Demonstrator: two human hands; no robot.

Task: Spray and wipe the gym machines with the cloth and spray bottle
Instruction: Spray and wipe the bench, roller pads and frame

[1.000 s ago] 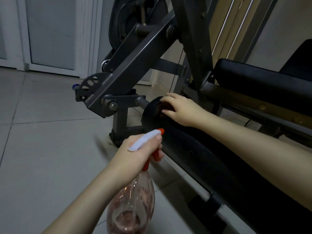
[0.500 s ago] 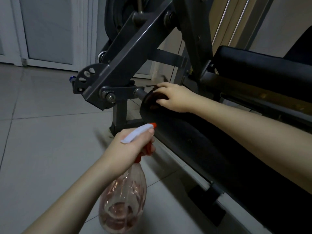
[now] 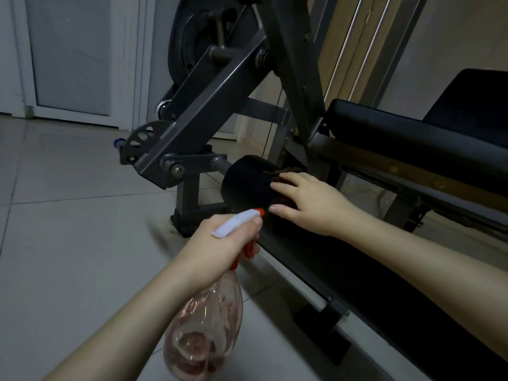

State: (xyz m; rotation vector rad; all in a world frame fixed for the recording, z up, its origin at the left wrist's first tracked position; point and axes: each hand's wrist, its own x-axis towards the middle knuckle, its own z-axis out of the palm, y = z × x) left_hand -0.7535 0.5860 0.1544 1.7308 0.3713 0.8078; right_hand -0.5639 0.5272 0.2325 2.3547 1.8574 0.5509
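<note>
My left hand (image 3: 220, 244) grips the neck of a clear spray bottle (image 3: 204, 334) with a white and orange trigger head, its nozzle aimed at the black foam roller pad (image 3: 246, 178) of the grey gym machine (image 3: 209, 105). My right hand (image 3: 308, 202) holds a dark brownish cloth (image 3: 286, 171) against the roller pad, fingers curved over it, with most of the cloth hidden under the hand.
A black padded bench (image 3: 412, 138) runs to the right. A weight plate (image 3: 198, 39) hangs on the machine arm above. The machine's base foot (image 3: 189, 215) stands on pale floor tiles (image 3: 68, 243). White doors (image 3: 68, 56) close off the back left.
My right hand with the cloth has slid from the roller's near end rightwards along the pad. The spray bottle stays in my left hand.
</note>
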